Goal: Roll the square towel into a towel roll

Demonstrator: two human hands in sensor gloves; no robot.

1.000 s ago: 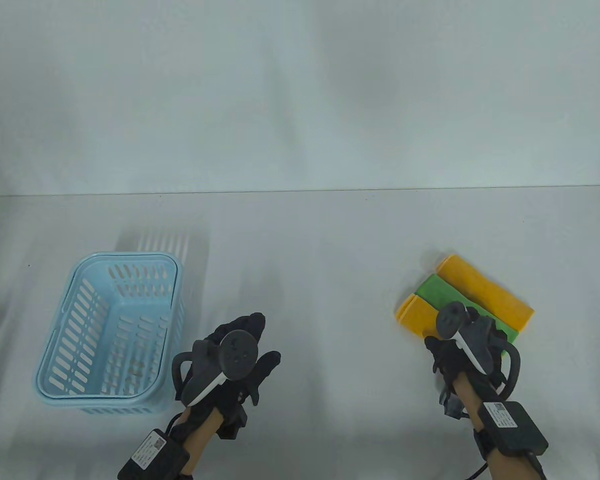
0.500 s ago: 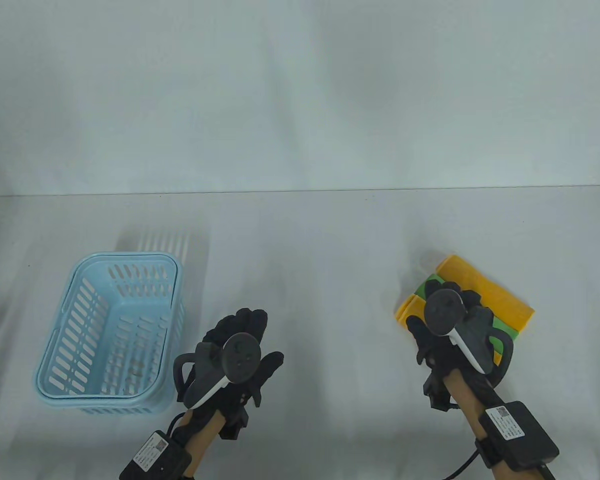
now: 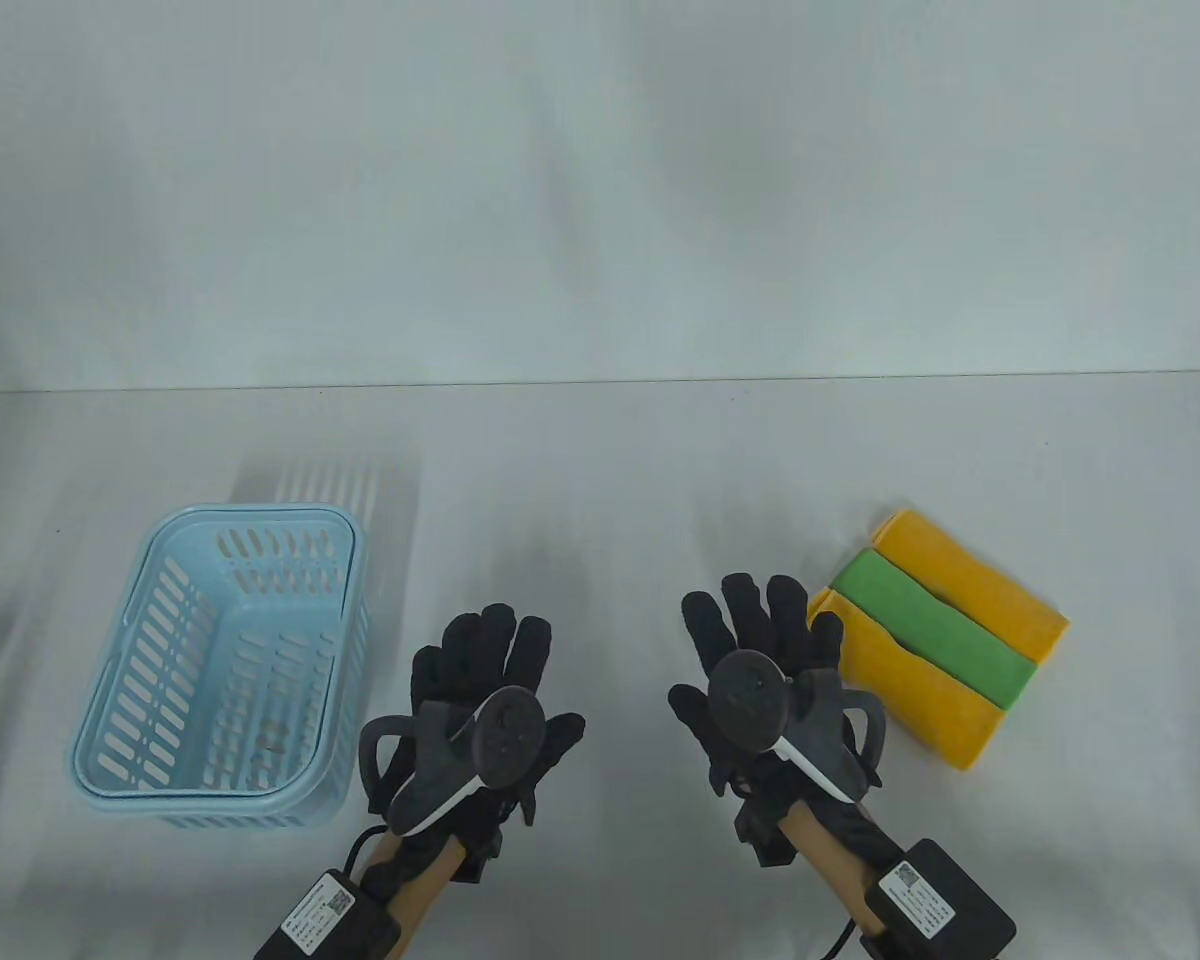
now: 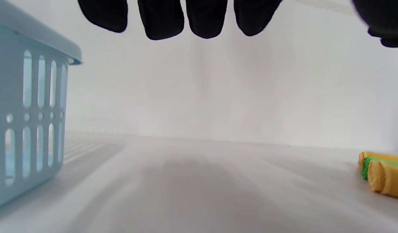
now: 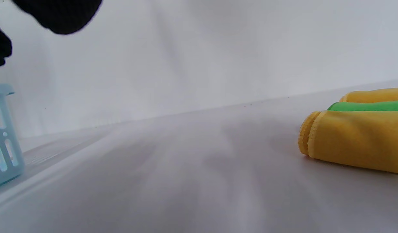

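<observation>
Towel rolls: three rolled towels lying side by side, touching, on the right of the desk (image 3: 620, 480); near yellow roll (image 3: 910, 690), green roll (image 3: 935, 640) in the middle, far yellow roll (image 3: 970, 585); all slanted from upper left to lower right in the table view.
Look of the rolls: soft, matte cloth; stitched hem and layered end on the near yellow roll, plain in the right wrist view.
Left hand (image 3: 490, 690): fingers straight and spread, empty, above the desk between basket and right hand.
Right hand (image 3: 760, 660): fingers straight and spread, empty, just left of the near yellow roll; contact with it not clear.
Basket (image 3: 120, 720): pale blue, slotted, on the left of the desk, well apart from the rolls.
Table view only: full layout, both trackers on the hand backs.
Left wrist view only: four black fingertips (image 4: 205, 19) hanging from the top edge; round roll ends at far right.
</observation>
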